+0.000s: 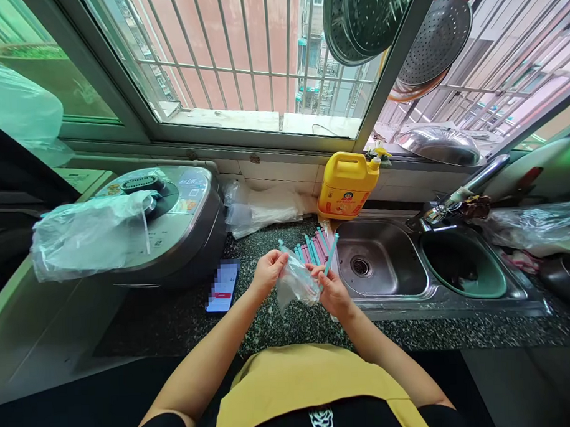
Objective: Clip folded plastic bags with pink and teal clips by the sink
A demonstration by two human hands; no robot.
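Note:
Over the counter, my left hand [267,273] pinches the upper edge of a clear plastic bag [294,288]; a small teal tip shows just above its fingers. My right hand [333,291] is closed around a slim teal plastic stick [332,252], which looks like a bag-sealing clip and points up and to the right. The bag's right side touches the right hand's fingers. Just behind the bag, several pink and teal plastic sticks [312,247] of the same kind lie side by side on the counter, partly hidden by the bag and hands.
A phone [223,285] and a rice cooker [192,223] with a plastic bag on top are on the left. Folded plastic bags [266,208] and a yellow jug [348,186] stand along the wall. The steel sink [408,259] with a green basin [490,284] is at right.

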